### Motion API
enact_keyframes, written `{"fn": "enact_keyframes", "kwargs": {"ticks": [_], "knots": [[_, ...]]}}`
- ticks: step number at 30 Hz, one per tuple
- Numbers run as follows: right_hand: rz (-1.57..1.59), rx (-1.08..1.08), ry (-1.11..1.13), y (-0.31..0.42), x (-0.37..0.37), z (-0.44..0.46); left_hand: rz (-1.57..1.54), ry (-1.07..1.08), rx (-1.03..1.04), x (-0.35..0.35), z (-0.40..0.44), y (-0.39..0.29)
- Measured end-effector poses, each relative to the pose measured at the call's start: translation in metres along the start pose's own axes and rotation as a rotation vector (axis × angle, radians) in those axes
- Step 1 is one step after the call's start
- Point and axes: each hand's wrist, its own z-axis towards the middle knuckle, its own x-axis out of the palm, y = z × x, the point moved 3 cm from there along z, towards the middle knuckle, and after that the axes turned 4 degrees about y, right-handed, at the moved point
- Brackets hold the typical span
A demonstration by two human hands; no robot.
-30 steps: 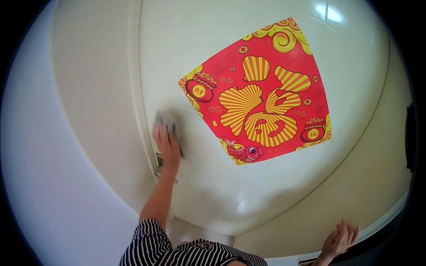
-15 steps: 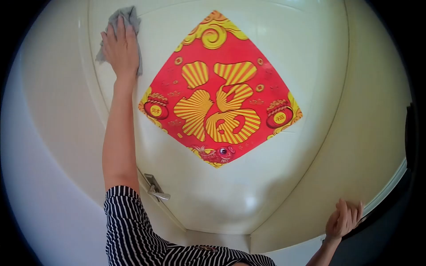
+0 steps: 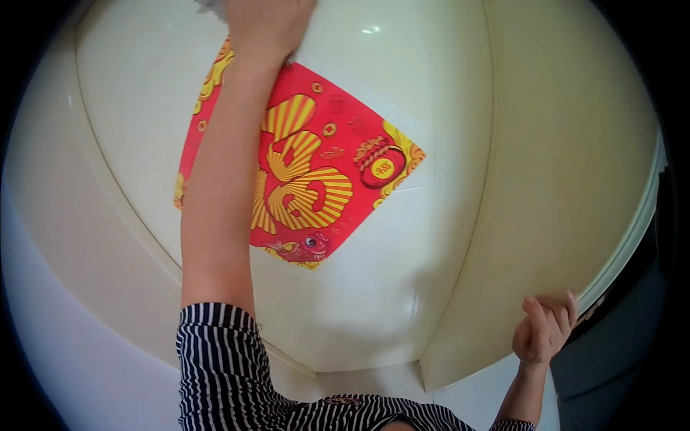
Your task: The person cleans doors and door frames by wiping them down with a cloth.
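Observation:
Raised to the top edge of the view, my left hand (image 3: 269, 25) presses on a grey cloth (image 3: 210, 7) against the pale door; the fingers run out of frame, and only a bit of cloth shows. Below the hand is a red and gold diamond-shaped paper decoration (image 3: 338, 144) on the door, with a large character, money bags and a fish. My left forearm crosses in front of its left part and hides some of it. Low at the right, my right hand (image 3: 545, 327) is held in the air with loosely bent fingers apart, holding nothing, near the frame's edge.
The cream door (image 3: 366, 309) fills the middle, with a door frame (image 3: 553, 179) along its right side. A white wall (image 3: 57, 287) stands at the left. Pale floor (image 3: 388, 377) shows at the bottom, and something dark (image 3: 611, 366) lies at the lower right.
My left hand and the cloth have moved up and right, from beside the decoration to above it. The view has shifted, and the door handle is now behind my arm.

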Motion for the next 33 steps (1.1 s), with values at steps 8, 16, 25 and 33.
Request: {"fn": "enact_keyframes", "kwargs": {"ticks": [8,16,25,33], "knots": [[0.042,0.022,0.045,-0.008,-0.003,-0.002,-0.129,0.095,0.111,-0.007,-0.028,-0.124],[0.067,-0.033,0.002,-0.015,-0.004,0.0,-0.488,0.242,0.339,-0.01,-0.11,-0.226],[0.033,-0.023,-0.006,-0.012,0.001,0.001,-0.221,-0.189,0.182,-0.012,-0.041,-0.029],[-0.111,0.057,0.022,-0.004,0.005,0.004,0.147,-0.083,-0.188,0.023,0.021,0.056]]}}
